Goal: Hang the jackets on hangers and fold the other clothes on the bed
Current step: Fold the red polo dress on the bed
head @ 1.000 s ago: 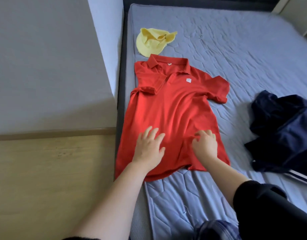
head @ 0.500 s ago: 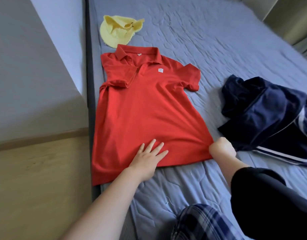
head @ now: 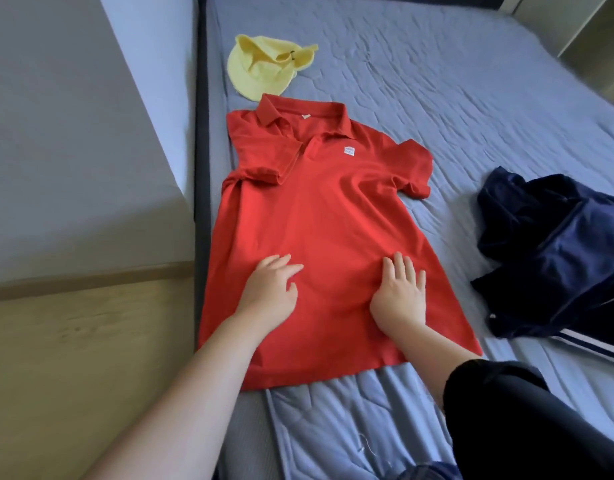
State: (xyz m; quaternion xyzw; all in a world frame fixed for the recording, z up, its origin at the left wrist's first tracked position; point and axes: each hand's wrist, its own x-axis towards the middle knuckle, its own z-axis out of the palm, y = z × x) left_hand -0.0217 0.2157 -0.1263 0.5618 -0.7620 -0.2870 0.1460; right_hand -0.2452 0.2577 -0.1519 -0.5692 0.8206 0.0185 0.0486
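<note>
A red polo shirt [head: 319, 216] lies front up along the left side of the bed [head: 471, 98], collar at the far end. Its left sleeve is folded in over the chest, and its left edge hangs over the mattress side. My left hand [head: 269, 289] rests flat on the shirt's lower left part, fingers spread. My right hand [head: 399, 292] presses flat on the lower right part, fingers straight. A dark navy jacket [head: 555, 251] with white stripes lies crumpled to the right of the shirt.
A yellow hat [head: 264, 69] lies just beyond the shirt's collar. A grey wall and a wooden floor [head: 73, 358] run along the bed's left side. My dark sleeve and plaid trousers show at the bottom right.
My right hand has let go of the shirt's right hem corner and now lies flat on the shirt. My left hand slid further up the cloth. The camera swung back left.
</note>
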